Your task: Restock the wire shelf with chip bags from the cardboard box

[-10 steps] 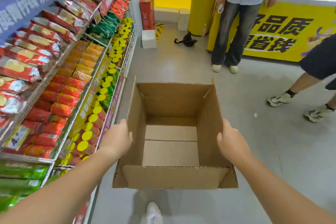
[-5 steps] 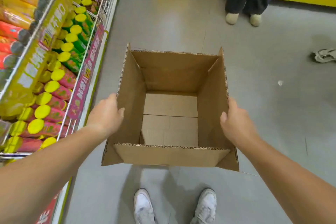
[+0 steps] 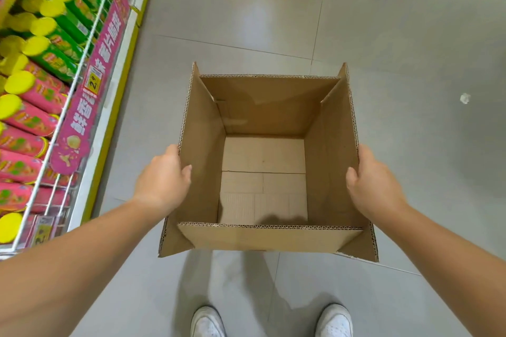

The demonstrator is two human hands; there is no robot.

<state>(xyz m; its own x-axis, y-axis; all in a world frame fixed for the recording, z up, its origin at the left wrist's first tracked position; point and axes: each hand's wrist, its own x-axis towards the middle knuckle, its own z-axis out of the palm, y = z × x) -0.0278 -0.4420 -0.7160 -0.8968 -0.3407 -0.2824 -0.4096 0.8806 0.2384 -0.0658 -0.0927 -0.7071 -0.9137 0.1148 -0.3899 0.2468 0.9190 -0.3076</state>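
We see a bright, evenly lit scene with a soft glare patch on the grey floor (image 3: 254,16). Faint shadows fall below the cardboard box (image 3: 262,239). The wide lens bends the edges, and the wire shelf (image 3: 82,63) looks slightly blurred.

Chinese characters in white are printed along the pink banner (image 3: 90,85) that is fixed to the front rail of the wire shelf (image 3: 68,96); "鲜香" can be made out near its lower end. On a yellow price tag (image 3: 94,81) clipped over the banner, "2.9" is shown (the small print is blurred). The lettering on the canisters cannot be read.
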